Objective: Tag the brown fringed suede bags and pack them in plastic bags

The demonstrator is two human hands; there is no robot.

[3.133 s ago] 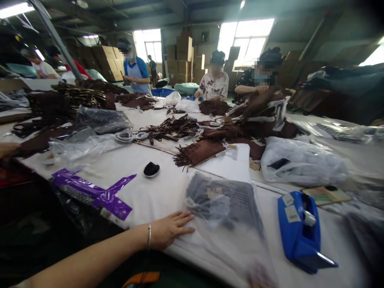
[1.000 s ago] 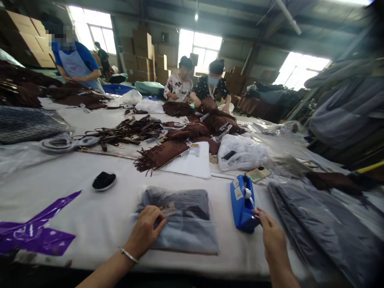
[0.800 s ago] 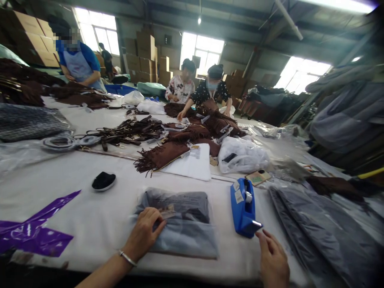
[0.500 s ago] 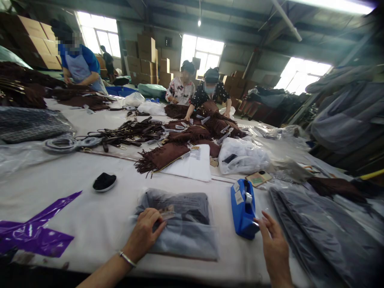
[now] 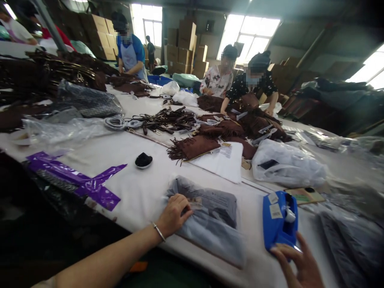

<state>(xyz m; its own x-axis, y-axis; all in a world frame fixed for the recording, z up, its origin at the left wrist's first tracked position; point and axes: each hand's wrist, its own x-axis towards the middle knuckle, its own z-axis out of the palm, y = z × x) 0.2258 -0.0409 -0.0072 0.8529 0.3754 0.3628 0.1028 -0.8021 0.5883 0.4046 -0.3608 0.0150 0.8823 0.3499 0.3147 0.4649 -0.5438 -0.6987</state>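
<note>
My left hand (image 5: 175, 214), with a silver bangle at the wrist, rests on a clear plastic bag (image 5: 216, 240) that has a dark grey folded item inside. Its fingers are bent together over the bag's flap at the left side. At the lower right, my right hand (image 5: 297, 260) is at the front end of a blue tape dispenser (image 5: 273, 226). Its thumb and forefinger are apart, on either side of the cutting edge; any tape between them is too blurred to make out. A white tape roll (image 5: 289, 215) sits in the dispenser.
Beyond the bag lie brown fringed pouches (image 5: 198, 148), dark straps (image 5: 171, 120) and a white plastic bag (image 5: 285, 164). A small dish of black material (image 5: 144, 160) stands left. Purple tape (image 5: 99, 192) marks the table edge. A phone (image 5: 306, 195) and grey bags (image 5: 345, 240) lie right. Co-workers stand across.
The view has swung left, so the table's contents sit farther right. My right hand has come closer to the dispenser's front end. My left hand stays on the bag.
</note>
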